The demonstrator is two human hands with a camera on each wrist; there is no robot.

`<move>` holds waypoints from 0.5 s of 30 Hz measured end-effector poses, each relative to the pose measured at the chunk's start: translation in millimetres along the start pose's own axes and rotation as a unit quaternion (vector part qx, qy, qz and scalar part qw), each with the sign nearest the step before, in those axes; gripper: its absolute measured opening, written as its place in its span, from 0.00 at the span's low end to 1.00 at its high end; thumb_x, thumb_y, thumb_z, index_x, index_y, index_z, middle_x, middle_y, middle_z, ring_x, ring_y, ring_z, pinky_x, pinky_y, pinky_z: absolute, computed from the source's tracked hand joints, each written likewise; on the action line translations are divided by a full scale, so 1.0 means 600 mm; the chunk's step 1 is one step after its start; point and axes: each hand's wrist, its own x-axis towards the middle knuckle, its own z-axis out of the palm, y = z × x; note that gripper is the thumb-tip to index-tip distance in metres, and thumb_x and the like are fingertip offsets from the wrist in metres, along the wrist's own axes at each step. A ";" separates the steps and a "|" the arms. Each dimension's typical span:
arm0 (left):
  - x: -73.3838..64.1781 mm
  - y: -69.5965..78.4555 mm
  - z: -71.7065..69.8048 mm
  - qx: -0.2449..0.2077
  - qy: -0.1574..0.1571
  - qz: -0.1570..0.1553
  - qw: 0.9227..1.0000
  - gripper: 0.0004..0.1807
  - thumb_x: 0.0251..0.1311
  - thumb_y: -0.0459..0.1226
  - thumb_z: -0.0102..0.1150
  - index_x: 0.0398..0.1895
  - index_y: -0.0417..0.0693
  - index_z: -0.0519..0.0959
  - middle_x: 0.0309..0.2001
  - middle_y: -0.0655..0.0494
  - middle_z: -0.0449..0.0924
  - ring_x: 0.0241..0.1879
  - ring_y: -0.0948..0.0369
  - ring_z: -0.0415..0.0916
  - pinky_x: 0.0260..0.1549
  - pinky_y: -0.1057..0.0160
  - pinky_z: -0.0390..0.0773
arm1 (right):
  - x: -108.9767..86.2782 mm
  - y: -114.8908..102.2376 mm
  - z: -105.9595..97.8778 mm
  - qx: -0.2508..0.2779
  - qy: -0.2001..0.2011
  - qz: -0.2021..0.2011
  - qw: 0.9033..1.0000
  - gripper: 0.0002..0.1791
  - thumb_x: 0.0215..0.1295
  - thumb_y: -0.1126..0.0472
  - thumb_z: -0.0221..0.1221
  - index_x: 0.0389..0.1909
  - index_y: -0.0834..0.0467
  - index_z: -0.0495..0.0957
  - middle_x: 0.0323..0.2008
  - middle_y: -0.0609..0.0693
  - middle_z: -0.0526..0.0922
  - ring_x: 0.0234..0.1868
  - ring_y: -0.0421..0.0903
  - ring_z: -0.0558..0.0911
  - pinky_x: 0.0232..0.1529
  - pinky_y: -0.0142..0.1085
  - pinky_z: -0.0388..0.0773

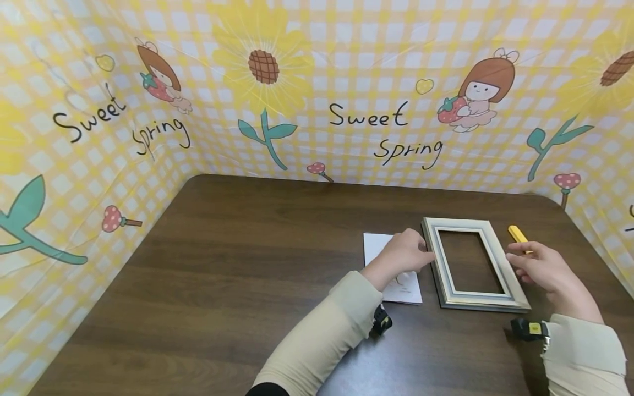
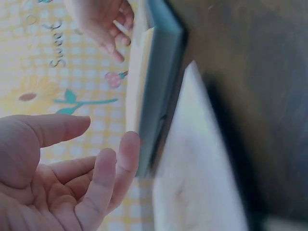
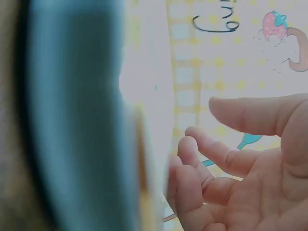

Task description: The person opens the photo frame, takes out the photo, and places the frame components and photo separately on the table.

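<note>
A silvery-white rectangular picture frame [image 1: 482,302] lies flat on the table, with bare tabletop showing through its opening. My left hand [image 1: 403,250] is at the frame's left edge, thumb and fingers apart, and its fingertips come right up to the side of the frame [image 2: 161,82] in the left wrist view. Under that hand lies a white printed card [image 1: 408,291], partly covered. At the frame's right edge hovers my right hand [image 1: 542,267], fingers loosely bent around nothing. Just beyond its fingers is a slim yellow object [image 1: 517,233], its near end hidden by the hand.
The dark wooden table [image 1: 223,275] stretches far to the left. A yellow checked cloth [image 1: 317,82] with flowers and lettering rises behind it and along both sides. Small black devices [image 1: 529,329] are strapped at the wrists.
</note>
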 end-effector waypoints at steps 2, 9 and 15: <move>-0.005 -0.001 -0.016 -0.002 0.007 0.003 1.000 0.22 0.68 0.46 0.59 0.60 0.46 0.79 0.39 0.54 0.88 0.33 0.64 0.83 0.42 0.64 0.80 | -0.005 -0.009 -0.001 0.008 0.008 -0.009 1.000 0.30 0.78 0.55 0.46 0.67 0.75 0.57 0.33 0.46 0.73 0.28 0.36 0.74 0.30 0.30 0.76; -0.016 -0.016 -0.071 0.001 0.046 0.006 0.999 0.25 0.70 0.47 0.56 0.65 0.47 0.75 0.61 0.52 0.80 0.56 0.57 0.79 0.55 0.57 0.78 | -0.001 -0.031 -0.001 0.072 0.027 -0.053 0.996 0.29 0.77 0.56 0.48 0.65 0.75 0.59 0.27 0.31 0.77 0.25 0.31 0.78 0.28 0.25 0.77; -0.029 -0.037 -0.108 -0.006 0.072 0.001 0.997 0.24 0.70 0.46 0.56 0.64 0.45 0.75 0.57 0.50 0.82 0.55 0.55 0.80 0.53 0.55 0.79 | 0.004 -0.067 0.016 0.103 0.018 -0.074 0.992 0.25 0.76 0.56 0.49 0.62 0.72 0.64 0.27 0.33 0.77 0.26 0.30 0.80 0.29 0.25 0.78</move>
